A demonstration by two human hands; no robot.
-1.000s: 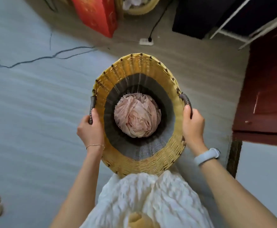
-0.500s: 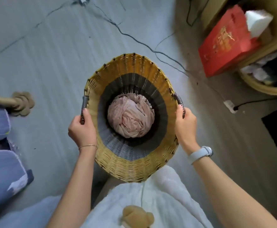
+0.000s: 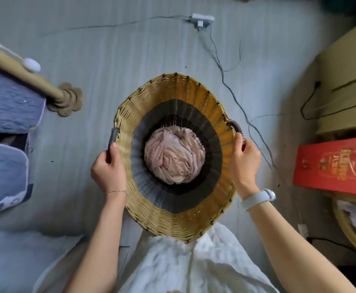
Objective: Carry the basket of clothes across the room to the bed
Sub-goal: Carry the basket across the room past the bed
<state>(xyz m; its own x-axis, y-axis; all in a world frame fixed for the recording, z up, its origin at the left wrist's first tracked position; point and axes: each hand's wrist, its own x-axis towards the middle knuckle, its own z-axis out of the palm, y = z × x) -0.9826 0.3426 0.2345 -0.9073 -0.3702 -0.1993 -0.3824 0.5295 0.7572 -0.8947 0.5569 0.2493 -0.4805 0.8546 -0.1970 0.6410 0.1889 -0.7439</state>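
Blue bedding [image 3: 6, 115] sat off at the left edge. Left hand [image 3: 109, 172] was wrapped around the basket [image 3: 172, 220]'s dark left handle [image 3: 113, 138], basket held up over the grey floor [image 3: 84, 60] with pink clothes [image 3: 173, 158] bunched at the bottom. Right hand [image 3: 245, 159] gripped the right handle [image 3: 237, 129]. Red box [image 3: 333, 166] sat far right.

Grey floor [image 3: 130, 60] under cables [image 3: 232, 85], red box [image 3: 333, 166]

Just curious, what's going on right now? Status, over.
Left hand and right hand grip wicker basket handles. Pink cloth inside. Cables on floor ahead.
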